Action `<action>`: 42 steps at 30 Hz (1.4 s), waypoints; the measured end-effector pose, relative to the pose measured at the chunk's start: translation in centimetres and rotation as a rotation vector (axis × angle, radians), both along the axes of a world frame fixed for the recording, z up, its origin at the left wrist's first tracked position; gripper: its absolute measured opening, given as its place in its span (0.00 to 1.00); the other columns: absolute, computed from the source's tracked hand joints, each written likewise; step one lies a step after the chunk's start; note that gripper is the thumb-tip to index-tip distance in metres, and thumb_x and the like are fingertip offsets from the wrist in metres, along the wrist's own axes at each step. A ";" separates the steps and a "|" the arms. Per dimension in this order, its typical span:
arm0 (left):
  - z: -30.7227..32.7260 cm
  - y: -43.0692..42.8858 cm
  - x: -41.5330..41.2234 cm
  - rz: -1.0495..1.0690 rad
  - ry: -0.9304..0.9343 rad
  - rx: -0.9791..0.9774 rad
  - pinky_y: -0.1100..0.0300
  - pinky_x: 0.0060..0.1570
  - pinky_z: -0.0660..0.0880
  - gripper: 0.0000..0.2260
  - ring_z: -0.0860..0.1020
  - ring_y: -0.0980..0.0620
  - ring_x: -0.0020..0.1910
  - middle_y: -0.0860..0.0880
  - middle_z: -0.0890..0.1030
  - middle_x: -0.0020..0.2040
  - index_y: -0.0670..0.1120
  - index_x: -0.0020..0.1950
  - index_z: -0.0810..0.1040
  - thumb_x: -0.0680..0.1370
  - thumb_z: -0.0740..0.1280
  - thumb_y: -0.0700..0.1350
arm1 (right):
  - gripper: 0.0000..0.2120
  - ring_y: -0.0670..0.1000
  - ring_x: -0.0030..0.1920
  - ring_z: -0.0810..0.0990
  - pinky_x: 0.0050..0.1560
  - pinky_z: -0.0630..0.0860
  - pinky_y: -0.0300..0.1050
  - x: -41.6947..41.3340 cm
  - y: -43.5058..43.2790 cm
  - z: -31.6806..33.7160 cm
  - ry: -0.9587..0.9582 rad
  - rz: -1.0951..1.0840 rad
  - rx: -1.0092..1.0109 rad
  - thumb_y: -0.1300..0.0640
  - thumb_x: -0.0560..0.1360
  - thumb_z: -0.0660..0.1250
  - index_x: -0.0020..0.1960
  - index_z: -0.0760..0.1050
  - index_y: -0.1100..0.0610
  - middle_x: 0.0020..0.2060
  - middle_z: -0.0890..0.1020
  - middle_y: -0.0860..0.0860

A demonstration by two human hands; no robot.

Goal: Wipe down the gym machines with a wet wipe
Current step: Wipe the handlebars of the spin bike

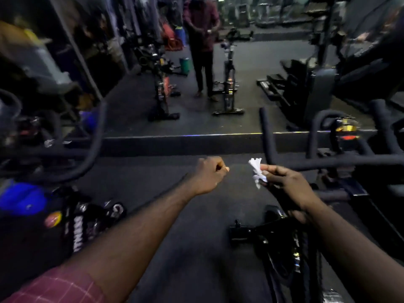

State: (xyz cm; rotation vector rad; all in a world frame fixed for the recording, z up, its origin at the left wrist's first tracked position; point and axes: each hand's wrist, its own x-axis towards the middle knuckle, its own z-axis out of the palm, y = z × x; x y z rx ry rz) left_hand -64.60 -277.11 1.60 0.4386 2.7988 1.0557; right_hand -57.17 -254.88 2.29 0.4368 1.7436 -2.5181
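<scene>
My right hand [284, 182] pinches a crumpled white wet wipe [256, 171] between thumb and fingers, held just left of the black padded handlebar [267, 136] of a spin bike on my right. My left hand [209, 173] hovers a short way to the left of the wipe, its fingers curled shut with nothing visible in them. Both arms reach forward over the dark floor between two spin bikes. The right bike's frame [282, 243] lies below my right forearm.
Another spin bike's handlebar [96, 141] and black frame with lettering [78, 228] stand at left, by a blue object [21, 200]. A wall mirror ahead reflects a standing person [202, 40] and more bikes [228, 84]. A raised ledge [185, 141] runs across the floor ahead.
</scene>
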 end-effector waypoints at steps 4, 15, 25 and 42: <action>-1.3 -12.6 5.4 0.205 -0.099 0.187 0.50 0.40 0.85 0.10 0.85 0.47 0.37 0.52 0.85 0.36 0.52 0.40 0.79 0.78 0.70 0.54 | 0.13 0.54 0.52 0.87 0.53 0.83 0.38 1.9 -10.8 -0.1 -0.104 0.180 -0.217 0.72 0.80 0.61 0.59 0.82 0.67 0.59 0.85 0.61; -2.1 -34.7 21.9 0.764 -0.041 0.429 0.65 0.27 0.72 0.10 0.79 0.52 0.29 0.48 0.84 0.37 0.48 0.43 0.77 0.85 0.67 0.43 | 0.40 0.50 0.62 0.83 0.61 0.79 0.39 6.2 -37.2 0.4 -0.273 0.802 -0.470 0.62 0.64 0.84 0.73 0.74 0.66 0.67 0.81 0.58; -4.2 -45.2 41.3 1.452 -0.069 0.457 0.62 0.31 0.73 0.07 0.81 0.52 0.31 0.49 0.86 0.37 0.47 0.45 0.84 0.79 0.71 0.50 | 0.15 0.44 0.40 0.83 0.38 0.79 0.35 12.7 -56.0 -5.3 -0.092 1.357 -0.035 0.70 0.75 0.70 0.61 0.81 0.61 0.46 0.87 0.52; -14.4 -59.0 57.7 1.602 -0.182 0.195 0.68 0.38 0.73 0.05 0.78 0.64 0.37 0.55 0.84 0.42 0.50 0.46 0.82 0.81 0.68 0.47 | 0.09 0.50 0.44 0.86 0.50 0.82 0.54 26.2 -69.6 -17.9 0.332 1.424 0.604 0.56 0.68 0.74 0.48 0.87 0.50 0.41 0.88 0.50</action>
